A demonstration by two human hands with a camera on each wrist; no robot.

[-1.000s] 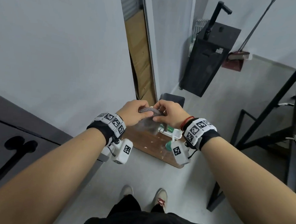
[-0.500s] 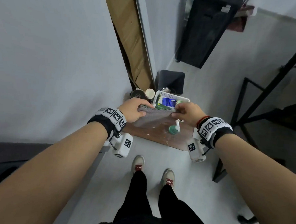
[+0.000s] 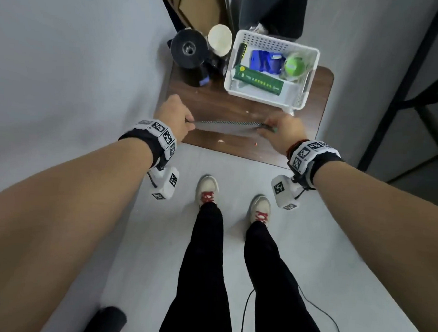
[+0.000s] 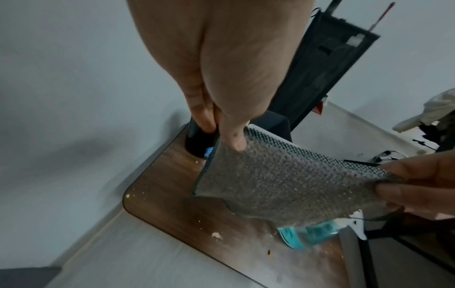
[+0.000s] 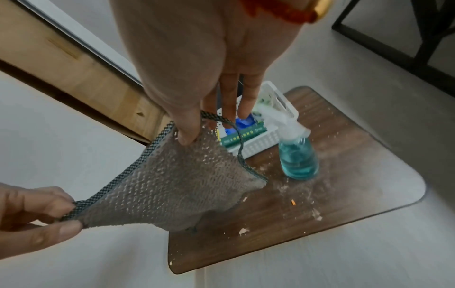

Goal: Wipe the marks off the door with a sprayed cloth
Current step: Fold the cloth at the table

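Note:
A grey knitted cloth (image 3: 229,122) with a dark checked hem is stretched between both hands above a small brown table (image 3: 317,100). My left hand (image 3: 173,116) pinches one top corner of the cloth (image 4: 283,181), thumb on the near face. My right hand (image 3: 282,129) pinches the other top corner of the cloth (image 5: 177,187). The cloth hangs down from this held edge. A clear spray bottle (image 5: 296,154) of blue liquid with a white trigger stands on the table (image 5: 344,204) behind the cloth. A grey panel (image 3: 66,56) rises at the left.
A white plastic basket (image 3: 300,94) holding a green box, a blue pack and a green ball sits at the table's back. A black roll (image 3: 189,51) and a paper cup (image 3: 219,41) stand beside it. Crumbs dot the tabletop. A black metal frame (image 3: 405,81) stands right.
The hands have moved apart and drawn the bunched cloth out flat between them. My view has tipped down towards the table and my feet.

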